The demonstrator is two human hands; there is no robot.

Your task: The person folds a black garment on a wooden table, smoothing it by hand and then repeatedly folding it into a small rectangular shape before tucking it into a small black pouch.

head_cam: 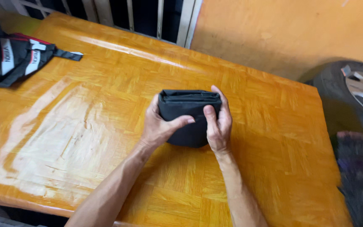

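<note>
A dark grey cloth, folded into a thick compact bundle [188,106], rests on the glossy orange wooden table [85,117] near its middle. My left hand [158,126] clasps the bundle's left side, thumb laid across its front. Gripping the right side is my right hand [218,124], with the fingers wrapped round the far edge and the thumb pressed on the front. Both forearms reach in from the bottom of the view.
A black garment with red and white patches [11,56] lies at the table's far left corner. Beyond the table's right edge stand a car tyre with a silver wheel [358,96] and an orange wall [286,33]. White window bars [160,19] run behind.
</note>
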